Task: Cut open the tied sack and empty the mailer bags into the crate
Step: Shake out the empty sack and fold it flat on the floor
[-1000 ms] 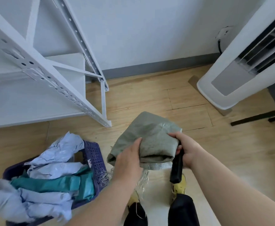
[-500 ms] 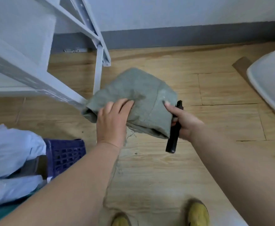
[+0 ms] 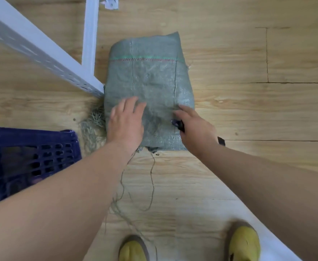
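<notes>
Landmark: the folded sack. I see the wood-plank floor (image 3: 248,113) filling the view; it lies bare to the right of the sack and beyond its far edge.

White metal shelving frame (image 3: 47,55): crosses the upper left, its slotted foot touching the sack's left edge. No room on that side.

Sack (image 3: 150,80), grey-green woven, lies flat and folded on the floor. A green and red stitched line crosses near its far end. I can read no print or label on it.

Crate (image 3: 31,147), dark blue, lattice-walled, sits left of the sack's near end, apart from it; its contents are blurred.

My left hand (image 3: 126,123) rests flat, fingers spread, on the sack's near left part, gripping nothing. My right hand (image 3: 195,127) presses the sack's near right edge, clenched around a black tool (image 3: 178,125).

Frayed fibres (image 3: 96,119) bunch between sack and crate. Loose threads (image 3: 151,178) trail from the sack's near edge toward two yellow shoes (image 3: 244,242).
</notes>
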Available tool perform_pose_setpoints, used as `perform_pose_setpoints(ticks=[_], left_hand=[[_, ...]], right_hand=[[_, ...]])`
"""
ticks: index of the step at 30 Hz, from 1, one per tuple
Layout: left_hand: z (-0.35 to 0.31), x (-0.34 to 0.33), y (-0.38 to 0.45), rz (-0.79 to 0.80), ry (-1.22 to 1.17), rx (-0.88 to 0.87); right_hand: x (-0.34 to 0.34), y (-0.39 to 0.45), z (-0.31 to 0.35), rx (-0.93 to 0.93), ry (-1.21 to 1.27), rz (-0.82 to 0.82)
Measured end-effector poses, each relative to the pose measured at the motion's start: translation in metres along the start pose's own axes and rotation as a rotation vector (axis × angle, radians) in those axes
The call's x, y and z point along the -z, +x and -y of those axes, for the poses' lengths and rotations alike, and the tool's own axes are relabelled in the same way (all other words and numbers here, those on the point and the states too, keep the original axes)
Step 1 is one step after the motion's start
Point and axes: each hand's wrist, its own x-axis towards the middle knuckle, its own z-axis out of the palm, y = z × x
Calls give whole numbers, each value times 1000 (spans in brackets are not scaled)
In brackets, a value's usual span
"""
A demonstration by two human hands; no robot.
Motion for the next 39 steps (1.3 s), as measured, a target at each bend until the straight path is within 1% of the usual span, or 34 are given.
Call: perform_pose_setpoints(ticks=[1, 2, 3, 5, 6, 7, 8, 9, 10, 12, 13, 14, 15, 16, 17, 18, 20, 23, 24, 26, 28, 30, 33, 35, 37, 39], left_hand=[[4, -1, 2, 10, 33, -17], [9, -3, 4, 103, 51, -10], [15, -7, 5, 254, 61, 17], [25, -14, 7, 621, 83, 83], [29, -18, 7, 754, 83, 110], [32, -22, 5, 817, 77, 120], [33, -24, 3, 815, 73, 122], [32, -26, 0, 746, 64, 133], [29, -27, -6, 626, 37, 159], [12, -25, -26, 351, -128, 263], [-2, -20, -39, 273, -281, 327], [-18, -12, -54, 271, -459, 380], [-35, -2, -68, 348, -627, 423], [-52, 9, -81, 464, -785, 453], [-68, 21, -95, 568, -920, 478], [-82, 33, -110, 640, -1019, 507], [-104, 67, -138, 699, -1157, 605], [-126, 127, -186, 711, -1369, 729], [-131, 147, -201, 676, -1400, 731], [-135, 185, -224, 568, -1319, 704], [-136, 218, -235, 481, -1252, 725], [-135, 252, -236, 419, -1289, 768], [-129, 304, -231, 320, -1324, 817], [-125, 337, -232, 259, -1323, 796], [-123, 367, -236, 246, -1326, 738], [-122, 395, -239, 238, -1355, 693]], right_hand=[[-5, 0, 2, 57, -109, 79], [-8, 3, 2, 69, -181, 146], [-10, 9, 3, 40, -209, 212], [-10, 21, 5, -51, -174, 339], [-10, 26, 5, -72, -148, 391], [-11, 31, 5, -72, -124, 430], [-12, 34, 4, -66, -99, 447], [-13, 34, 4, -66, -71, 433], [-13, 32, 4, -81, -41, 378], [-13, 18, 5, -163, 72, 170], [-13, 6, 7, -226, 176, 79], [-12, -9, 10, -297, 309, 41], [-9, -24, 16, -372, 456, 52], [-4, -40, 24, -451, 593, 82], [1, -55, 32, -528, 706, 118], [7, -72, 40, -603, 807, 144], [23, -104, 54, -729, 1008, 150], [67, -145, 69, -816, 1259, 133], [84, -156, 72, -827, 1337, 137], [120, -177, 81, -836, 1496, 168], [152, -195, 94, -803, 1605, 224], [180, -216, 113, -743, 1596, 302], [215, -251, 149, -616, 1467, 415], [239, -270, 171, -586, 1477, 415], [267, -282, 188, -575, 1518, 397], [296, -289, 201, -536, 1495, 392]])
